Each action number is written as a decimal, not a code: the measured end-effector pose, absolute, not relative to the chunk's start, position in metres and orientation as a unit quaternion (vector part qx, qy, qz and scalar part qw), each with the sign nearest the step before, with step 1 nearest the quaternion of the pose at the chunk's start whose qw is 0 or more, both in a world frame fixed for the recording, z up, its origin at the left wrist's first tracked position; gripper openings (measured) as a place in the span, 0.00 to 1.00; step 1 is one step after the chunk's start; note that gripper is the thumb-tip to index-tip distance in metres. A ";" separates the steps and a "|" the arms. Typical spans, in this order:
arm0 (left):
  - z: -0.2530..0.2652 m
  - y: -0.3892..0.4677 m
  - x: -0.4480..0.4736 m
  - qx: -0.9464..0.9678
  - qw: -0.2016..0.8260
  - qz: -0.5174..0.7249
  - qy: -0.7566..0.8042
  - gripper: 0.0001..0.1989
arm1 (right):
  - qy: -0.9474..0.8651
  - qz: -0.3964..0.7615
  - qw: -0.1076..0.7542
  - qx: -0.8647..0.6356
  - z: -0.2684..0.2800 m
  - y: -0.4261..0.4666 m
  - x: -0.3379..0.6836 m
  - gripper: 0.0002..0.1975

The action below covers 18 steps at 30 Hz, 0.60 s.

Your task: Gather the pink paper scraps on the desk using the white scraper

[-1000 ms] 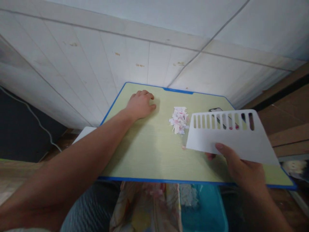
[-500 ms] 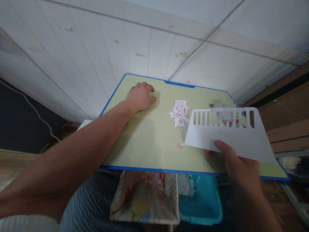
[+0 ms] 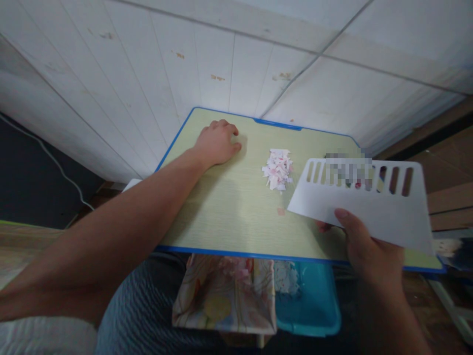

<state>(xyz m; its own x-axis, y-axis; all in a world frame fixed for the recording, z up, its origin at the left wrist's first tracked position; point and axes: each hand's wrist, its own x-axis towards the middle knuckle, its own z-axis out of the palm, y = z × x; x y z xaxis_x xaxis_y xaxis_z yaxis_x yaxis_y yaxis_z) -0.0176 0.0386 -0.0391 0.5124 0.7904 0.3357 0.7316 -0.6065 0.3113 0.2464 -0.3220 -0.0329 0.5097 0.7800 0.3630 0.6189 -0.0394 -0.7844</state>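
Note:
My right hand (image 3: 364,241) grips a white plastic scraper (image 3: 362,197) with a row of slots along its far edge, thumb on top and fingers beneath. The scraper is held over the right part of the green tabletop (image 3: 218,212). To its left lies a small heap of white and pink paper scraps (image 3: 278,169). A single pinkish scrap (image 3: 281,211) sits nearer to me, close to the scraper's left corner. My left hand (image 3: 219,142) rests on the left half of the table, fingers loosely curled and apart, holding nothing.
Below the table's front edge are a patterned fabric-like bin (image 3: 225,318) with pink scraps and a teal plastic tub (image 3: 308,323) with white scraps. A blurred-out object (image 3: 349,167) shows behind the scraper. A white panelled wall (image 3: 214,54) borders the far side.
My right hand has shifted the scraper a little to the right and turned it, leaving more of the single scrap uncovered. My left hand and the heap stay in place; the view tilts slightly.

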 end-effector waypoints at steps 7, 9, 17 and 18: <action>-0.030 0.030 -0.017 0.870 0.069 0.194 0.447 0.27 | -0.467 0.087 0.497 -0.726 -0.030 -0.331 0.238 0.12; -0.024 0.023 -0.017 0.867 0.074 0.191 0.455 0.26 | -0.452 0.108 0.500 -0.731 -0.032 -0.338 0.232 0.14; -0.009 0.007 -0.012 0.859 0.083 0.159 0.479 0.24 | -0.371 0.134 0.517 -0.760 -0.043 -0.357 0.217 0.26; -0.011 0.009 -0.012 0.859 0.083 0.162 0.478 0.25 | -0.364 0.131 0.519 -0.762 -0.043 -0.356 0.216 0.26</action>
<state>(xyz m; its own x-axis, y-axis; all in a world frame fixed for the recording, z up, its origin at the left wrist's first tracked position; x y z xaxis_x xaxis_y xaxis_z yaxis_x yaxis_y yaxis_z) -0.0121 0.0092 -0.0111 0.4906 0.8485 0.1986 0.7949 -0.5291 0.2970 0.2162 -0.3565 -0.0430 0.7008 0.6909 0.1776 0.4179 -0.1959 -0.8871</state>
